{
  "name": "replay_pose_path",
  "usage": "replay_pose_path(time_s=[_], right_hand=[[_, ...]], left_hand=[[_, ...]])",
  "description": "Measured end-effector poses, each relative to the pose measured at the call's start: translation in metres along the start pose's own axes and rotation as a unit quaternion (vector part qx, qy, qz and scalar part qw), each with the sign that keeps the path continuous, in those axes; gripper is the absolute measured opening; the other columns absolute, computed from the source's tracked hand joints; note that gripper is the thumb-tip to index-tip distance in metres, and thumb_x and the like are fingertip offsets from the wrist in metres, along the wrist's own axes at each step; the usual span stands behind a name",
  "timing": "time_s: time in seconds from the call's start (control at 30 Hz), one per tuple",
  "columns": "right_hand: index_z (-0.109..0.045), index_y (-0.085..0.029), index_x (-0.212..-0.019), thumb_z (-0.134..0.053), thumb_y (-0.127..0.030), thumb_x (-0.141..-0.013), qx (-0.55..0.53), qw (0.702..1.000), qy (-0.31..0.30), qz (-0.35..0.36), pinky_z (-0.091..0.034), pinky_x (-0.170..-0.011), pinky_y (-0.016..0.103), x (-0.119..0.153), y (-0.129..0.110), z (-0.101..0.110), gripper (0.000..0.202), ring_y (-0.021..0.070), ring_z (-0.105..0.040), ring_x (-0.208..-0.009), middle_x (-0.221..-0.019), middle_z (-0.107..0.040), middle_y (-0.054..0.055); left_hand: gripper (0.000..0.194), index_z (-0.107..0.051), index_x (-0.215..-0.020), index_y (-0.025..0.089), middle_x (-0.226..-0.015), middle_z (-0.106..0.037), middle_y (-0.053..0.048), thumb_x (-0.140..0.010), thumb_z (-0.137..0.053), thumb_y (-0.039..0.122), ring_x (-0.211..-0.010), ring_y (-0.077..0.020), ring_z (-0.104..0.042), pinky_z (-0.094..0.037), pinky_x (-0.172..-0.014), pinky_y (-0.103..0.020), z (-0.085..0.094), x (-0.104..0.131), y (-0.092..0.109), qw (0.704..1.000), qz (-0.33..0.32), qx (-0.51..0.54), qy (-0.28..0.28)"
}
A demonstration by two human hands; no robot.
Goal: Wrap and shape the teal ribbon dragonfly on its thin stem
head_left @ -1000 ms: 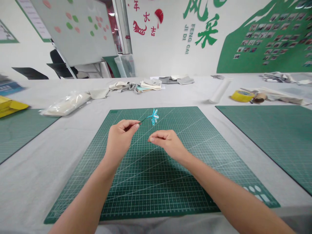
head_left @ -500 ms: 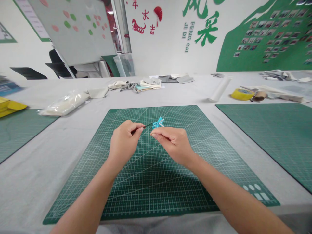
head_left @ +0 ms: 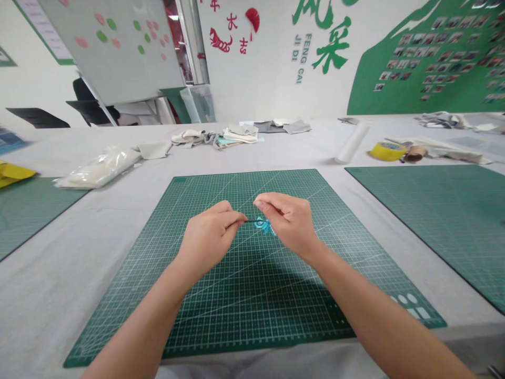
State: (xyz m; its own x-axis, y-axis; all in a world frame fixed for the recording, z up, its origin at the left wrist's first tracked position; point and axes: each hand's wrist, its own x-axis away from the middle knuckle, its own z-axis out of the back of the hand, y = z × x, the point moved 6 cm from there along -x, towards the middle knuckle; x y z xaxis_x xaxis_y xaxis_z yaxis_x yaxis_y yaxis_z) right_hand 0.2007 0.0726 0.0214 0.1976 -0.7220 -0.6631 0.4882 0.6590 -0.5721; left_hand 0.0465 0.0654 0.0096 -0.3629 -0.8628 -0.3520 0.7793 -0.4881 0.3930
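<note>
My left hand (head_left: 209,234) is closed in a pinch on the end of a thin dark stem or wire (head_left: 251,221). At the other end of this stem is a small bright blue looped bundle (head_left: 263,225) of cord, with lighter, shiny strands in it. My right hand (head_left: 291,223) hovers just above and right of the bundle, its thumb and forefinger pressed together. Whatever those right fingers grip is too small or hidden to make out. Part of the bundle is covered by the right hand. Both hands are over the green gridded cutting mat (head_left: 189,310).
More cutting mats lie to the right (head_left: 434,221) and left (head_left: 39,205). A clear plastic bag (head_left: 104,166) is at left. Fabric scraps (head_left: 240,132), a white roll (head_left: 352,145) and yellow tape (head_left: 387,151) sit farther back on the cloth-covered table (head_left: 130,210).
The blue bundle has turned and dropped lower, its loose strands now pointing down. My right hand has risen slightly and moved right; my left hand has moved a little down and right.
</note>
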Motion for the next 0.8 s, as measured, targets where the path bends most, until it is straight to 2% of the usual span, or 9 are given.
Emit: replay_pose_path(time_s=[0.27,0.5,0.67,0.8], right_hand=[[-0.07,-0.021,-0.08,-0.054,-0.025,-0.091,-0.021,0.999,-0.023,-0.044,-0.043,-0.063,0.024,-0.003,0.02,-0.005,0.02,0.0108,-0.058,-0.064,-0.072,-0.068,-0.002],[-0.071,-0.02,-0.078,-0.059,-0.027,-0.086,-0.097,0.988,-0.053,-0.108,-0.044,-0.068,0.028,-0.007,0.035,-0.009,0.015,0.0131,-0.06,-0.07,-0.074,-0.069,0.0],[-0.07,-0.019,-0.07,-0.066,-0.029,-0.076,-0.241,0.935,-0.122,-0.228,-0.042,-0.061,0.026,-0.007,0.057,-0.023,0.012,0.0112,-0.055,-0.063,-0.067,-0.065,-0.001],[-0.069,-0.017,-0.07,-0.069,-0.031,-0.071,-0.32,0.887,-0.146,-0.3,-0.033,-0.05,0.023,0.001,0.063,-0.039,0.014,0.0083,-0.043,-0.051,-0.057,-0.056,-0.003]], left_hand=[[0.022,-0.072,-0.092,0.025,-0.082,-0.061,0.001,-0.093,-0.05,0.024,-0.074,-0.0121,-0.058,-0.041,-0.066,-0.027,-0.001,0.001,0.007,0.998,-0.042,0.01,-0.038],[0.021,-0.073,-0.089,0.025,-0.081,-0.061,0.0,-0.091,-0.052,0.021,-0.075,-0.0133,-0.058,-0.043,-0.068,-0.027,0.0,0.0,0.008,0.993,-0.051,0.088,-0.053],[0.017,-0.072,-0.087,0.022,-0.077,-0.061,-0.001,-0.089,-0.055,0.021,-0.074,-0.0135,-0.057,-0.043,-0.068,-0.027,0.006,-0.002,0.009,0.981,-0.047,0.181,-0.045],[0.013,-0.072,-0.082,0.021,-0.073,-0.06,0.0,-0.086,-0.059,0.022,-0.07,-0.0131,-0.055,-0.041,-0.065,-0.027,0.011,-0.003,0.001,0.974,0.001,0.226,-0.011]])
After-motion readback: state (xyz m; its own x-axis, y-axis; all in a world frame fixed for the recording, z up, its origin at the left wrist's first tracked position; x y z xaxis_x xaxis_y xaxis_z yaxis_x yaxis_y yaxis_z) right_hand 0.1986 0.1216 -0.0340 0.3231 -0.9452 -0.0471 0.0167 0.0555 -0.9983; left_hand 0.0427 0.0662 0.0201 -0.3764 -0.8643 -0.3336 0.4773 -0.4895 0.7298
